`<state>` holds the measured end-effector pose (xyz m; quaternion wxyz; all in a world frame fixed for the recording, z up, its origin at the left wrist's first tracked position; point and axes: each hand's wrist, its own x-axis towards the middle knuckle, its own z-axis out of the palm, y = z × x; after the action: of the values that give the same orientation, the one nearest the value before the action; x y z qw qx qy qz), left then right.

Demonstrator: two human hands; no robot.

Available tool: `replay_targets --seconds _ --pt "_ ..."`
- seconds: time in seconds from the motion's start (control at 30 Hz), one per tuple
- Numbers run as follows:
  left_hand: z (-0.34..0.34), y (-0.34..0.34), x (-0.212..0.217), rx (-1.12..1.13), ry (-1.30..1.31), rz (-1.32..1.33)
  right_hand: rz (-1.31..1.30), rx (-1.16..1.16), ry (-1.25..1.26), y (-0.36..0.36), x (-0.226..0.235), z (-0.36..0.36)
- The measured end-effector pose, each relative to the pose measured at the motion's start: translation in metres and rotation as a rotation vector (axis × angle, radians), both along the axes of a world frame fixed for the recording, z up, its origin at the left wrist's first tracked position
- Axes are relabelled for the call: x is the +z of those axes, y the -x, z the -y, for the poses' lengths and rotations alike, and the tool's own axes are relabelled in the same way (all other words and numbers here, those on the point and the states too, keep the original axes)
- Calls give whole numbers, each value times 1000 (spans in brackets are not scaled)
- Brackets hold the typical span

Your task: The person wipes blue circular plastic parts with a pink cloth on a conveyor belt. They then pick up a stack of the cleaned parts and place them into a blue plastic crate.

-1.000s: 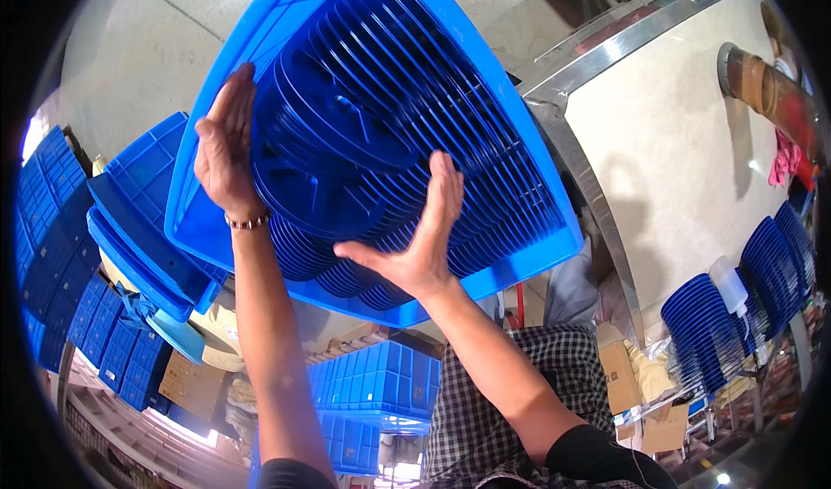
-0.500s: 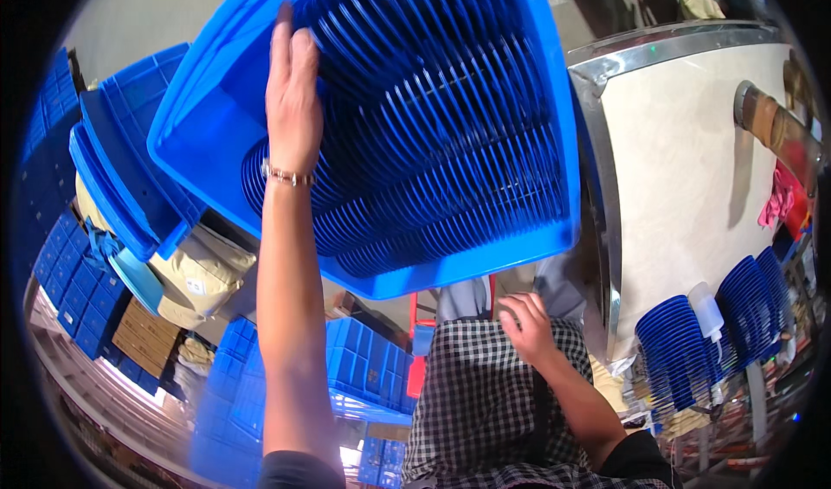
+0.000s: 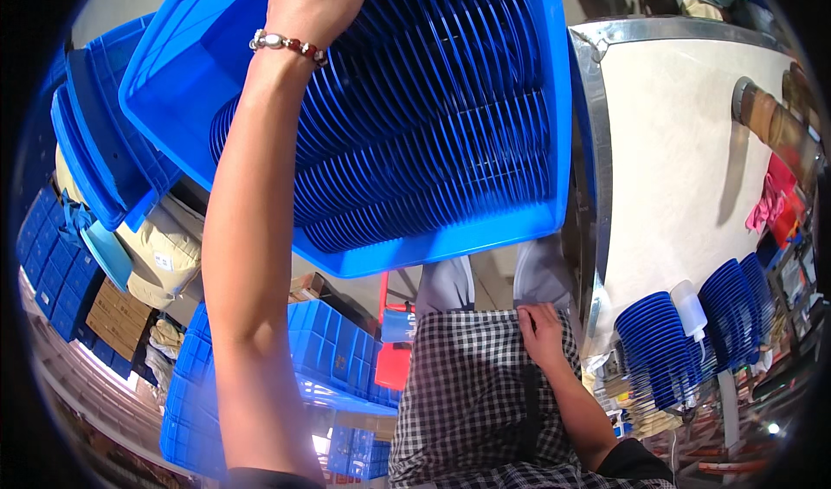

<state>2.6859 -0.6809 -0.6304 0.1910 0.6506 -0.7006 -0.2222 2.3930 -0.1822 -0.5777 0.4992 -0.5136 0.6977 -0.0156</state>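
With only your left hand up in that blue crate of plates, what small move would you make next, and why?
Probably bring the right hand back up to the blue crate. The left hand alone reaches into the packed rows of blue plates, while the right rests on the checked apron beside the table's metal edge. A second hand would likely steady things.

Blue plastic crate (image 3: 450, 238) tilted under left hand (image 3: 316, 0), packed with upright rows of blue plates (image 3: 415, 134).
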Motion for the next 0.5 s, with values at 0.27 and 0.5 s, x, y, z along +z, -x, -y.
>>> replay_targets --seconds 0.27,0.5 --pt "13 15 27 62 13 160 20 -4 25 7 3 23" --pt "43 28 37 49 -17 387 21 -12 63 12 0 29"
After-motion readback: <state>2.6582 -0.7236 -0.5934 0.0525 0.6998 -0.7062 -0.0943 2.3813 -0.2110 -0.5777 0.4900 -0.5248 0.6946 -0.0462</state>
